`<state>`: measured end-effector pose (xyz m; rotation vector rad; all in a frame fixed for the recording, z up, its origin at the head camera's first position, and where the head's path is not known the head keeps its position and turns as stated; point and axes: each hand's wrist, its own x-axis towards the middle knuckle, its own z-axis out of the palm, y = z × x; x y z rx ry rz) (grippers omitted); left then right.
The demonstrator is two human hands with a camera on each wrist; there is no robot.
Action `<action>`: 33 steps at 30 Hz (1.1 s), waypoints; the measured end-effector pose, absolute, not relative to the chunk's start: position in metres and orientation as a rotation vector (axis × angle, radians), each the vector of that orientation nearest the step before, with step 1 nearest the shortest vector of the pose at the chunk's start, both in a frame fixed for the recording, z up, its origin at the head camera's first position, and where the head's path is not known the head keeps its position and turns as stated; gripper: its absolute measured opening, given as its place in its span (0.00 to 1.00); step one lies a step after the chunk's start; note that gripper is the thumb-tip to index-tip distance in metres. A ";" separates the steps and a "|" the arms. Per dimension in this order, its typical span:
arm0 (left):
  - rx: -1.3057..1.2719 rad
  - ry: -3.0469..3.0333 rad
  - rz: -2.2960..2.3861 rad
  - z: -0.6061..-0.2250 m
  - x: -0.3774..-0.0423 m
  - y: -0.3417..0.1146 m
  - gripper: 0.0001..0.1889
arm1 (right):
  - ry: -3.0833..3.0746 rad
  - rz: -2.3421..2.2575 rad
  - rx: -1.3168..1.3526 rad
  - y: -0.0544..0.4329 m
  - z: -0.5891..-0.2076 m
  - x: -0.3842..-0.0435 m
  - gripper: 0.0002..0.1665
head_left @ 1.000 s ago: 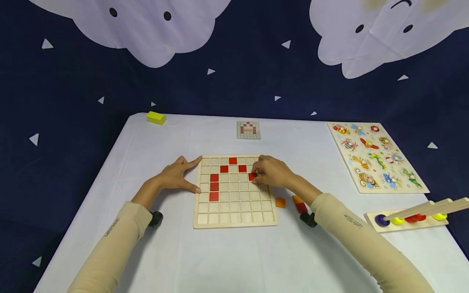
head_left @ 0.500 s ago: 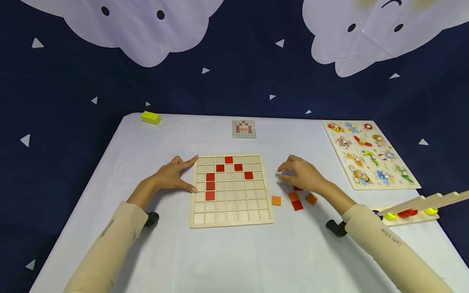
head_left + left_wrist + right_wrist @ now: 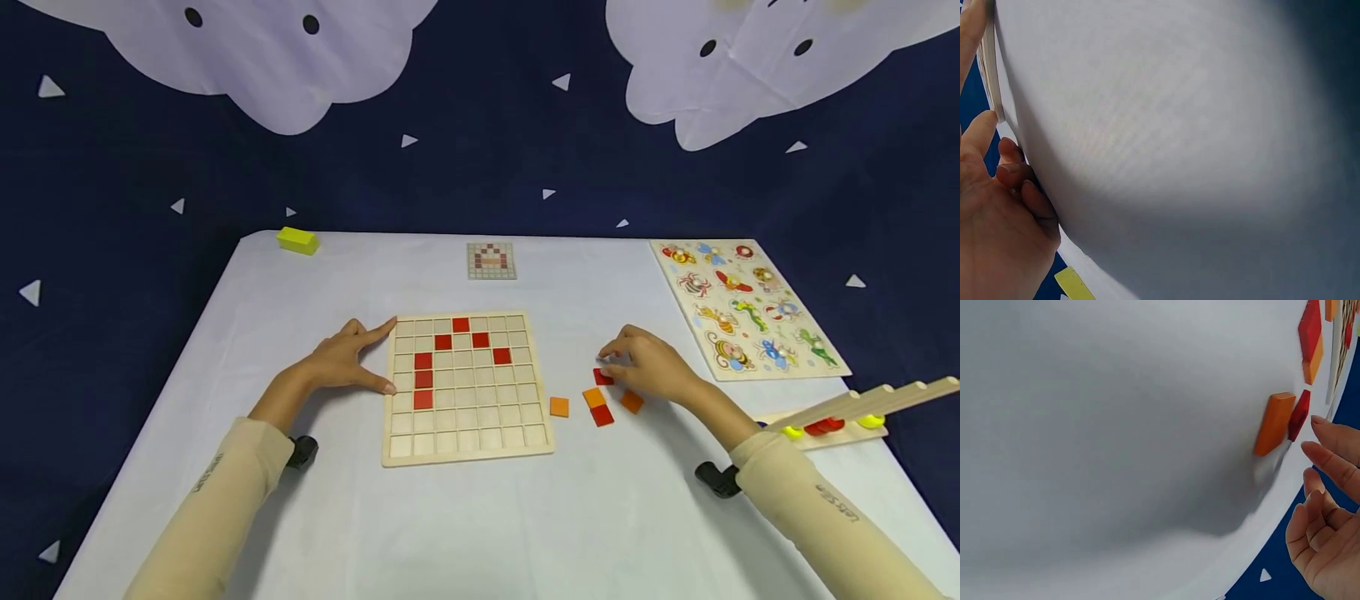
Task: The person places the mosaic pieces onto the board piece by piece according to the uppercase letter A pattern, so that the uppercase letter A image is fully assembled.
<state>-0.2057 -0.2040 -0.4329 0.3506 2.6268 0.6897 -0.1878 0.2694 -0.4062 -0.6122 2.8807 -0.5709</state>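
Observation:
A wooden grid board (image 3: pixel 468 417) lies flat on the table, with several red tiles (image 3: pixel 423 378) set in its cells in an arch-like line. My left hand (image 3: pixel 341 358) rests at its left edge, thumb and index finger spread along the frame. The left wrist view shows the other fingers bent near the tabletop. To the right of the board, my right hand (image 3: pixel 648 362) hovers with thumb and index finger apart, right at a loose red tile (image 3: pixel 1299 415). An orange tile (image 3: pixel 1274 424) lies beside that one. More loose tiles, red (image 3: pixel 602 415) and orange (image 3: pixel 594 397), lie nearby.
A small pattern card (image 3: pixel 491 261) lies behind the board. An insect puzzle board (image 3: pixel 750 312) is at the back right, with a peg stacker (image 3: pixel 817 446) in front of it, partly hidden by the right arm. A yellow block (image 3: pixel 297 241) sits at the back left.
My right hand has left a red tile in the board's right side and moved right to the loose tiles. My left hand stays at the board's edge. The head view has shifted slightly.

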 end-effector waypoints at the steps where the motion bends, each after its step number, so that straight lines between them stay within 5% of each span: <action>1: 0.350 2.626 0.694 -0.433 -0.205 -0.205 0.63 | 2.876 -0.574 -0.619 0.270 -0.407 -0.188 0.12; 20: 0.357 2.635 0.704 -0.433 -0.205 -0.206 0.62 | 2.948 -0.484 -0.799 0.268 -0.415 -0.184 0.12; 33: 0.350 2.627 0.715 -0.431 -0.205 -0.205 0.62 | 2.859 -0.583 -0.978 0.208 -0.405 -0.191 0.14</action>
